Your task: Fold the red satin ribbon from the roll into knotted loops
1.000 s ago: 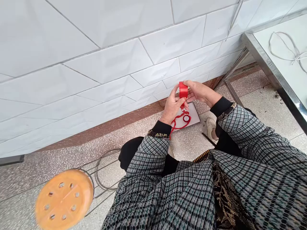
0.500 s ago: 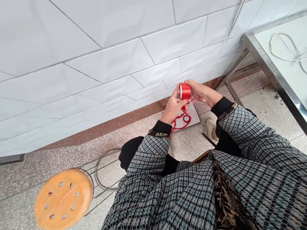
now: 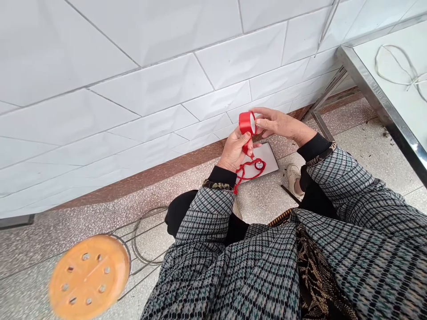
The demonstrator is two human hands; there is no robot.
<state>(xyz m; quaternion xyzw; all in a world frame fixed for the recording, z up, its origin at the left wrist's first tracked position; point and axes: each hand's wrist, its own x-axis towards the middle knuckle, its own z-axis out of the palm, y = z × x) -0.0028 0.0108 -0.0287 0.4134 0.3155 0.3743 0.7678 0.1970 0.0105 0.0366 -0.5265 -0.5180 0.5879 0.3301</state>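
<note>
A roll of red ribbon (image 3: 246, 122) with a white core is held up in front of the wall. My left hand (image 3: 233, 149) grips it from below, and a loose red length hangs by those fingers. At the roll's right rim is my right hand (image 3: 278, 125), its thumb by the core opening and its fingers around the far edge. Beneath the hands, a white flat board or box (image 3: 271, 155) lies on the floor. On it rest a red strand (image 3: 248, 177) and a small red spool with a white round face (image 3: 259, 165).
An orange round stool seat (image 3: 90, 278) with holes is at the lower left, with its metal rings beside it. White wall tiles (image 3: 156, 89) rise ahead. On the right stands a metal-edged table (image 3: 380, 106) carrying a pale cable (image 3: 396, 83). A dark stick (image 3: 290, 194) lies near my shoe.
The ribbon roll has moved slightly left and turned, so its core opening now faces right. My right hand has shifted from behind the roll to its right rim.
</note>
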